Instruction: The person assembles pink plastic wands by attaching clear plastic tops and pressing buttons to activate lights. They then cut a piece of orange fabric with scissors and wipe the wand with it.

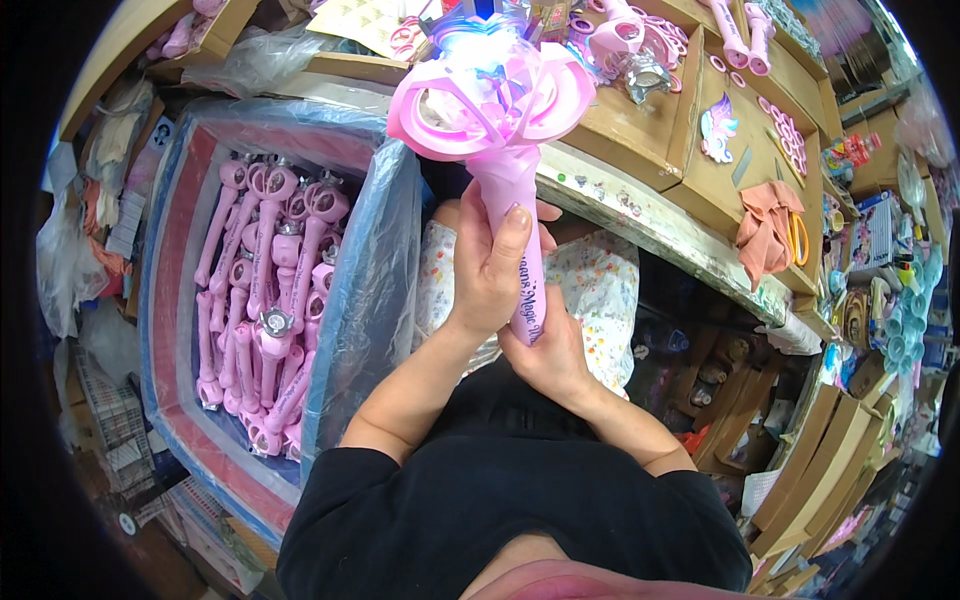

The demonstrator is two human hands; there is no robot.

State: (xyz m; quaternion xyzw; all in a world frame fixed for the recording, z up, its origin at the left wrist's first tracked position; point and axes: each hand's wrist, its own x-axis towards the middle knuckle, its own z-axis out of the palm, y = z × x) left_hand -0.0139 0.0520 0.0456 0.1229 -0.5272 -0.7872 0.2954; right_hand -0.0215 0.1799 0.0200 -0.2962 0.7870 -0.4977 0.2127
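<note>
A pink toy magic wand (508,178) stands upright before me, its wide head glowing blue-white at the top and printed letters running down the handle. My left hand (490,262) wraps round the upper handle, the thumb lying across its front. Lower down, my right hand (552,350) closes round the handle's bottom end. To my left, a plastic-lined bin (360,270) holds a heap of similar pink wands (270,320), several with silver crown-like tops.
Beyond the wand runs a workbench edge (640,210) with cardboard trays (640,140) of pink parts. An orange cloth (768,228) hangs over a tray's front, near a winged sticker-like piece (718,128). Cardboard pieces (820,460) stand at the right.
</note>
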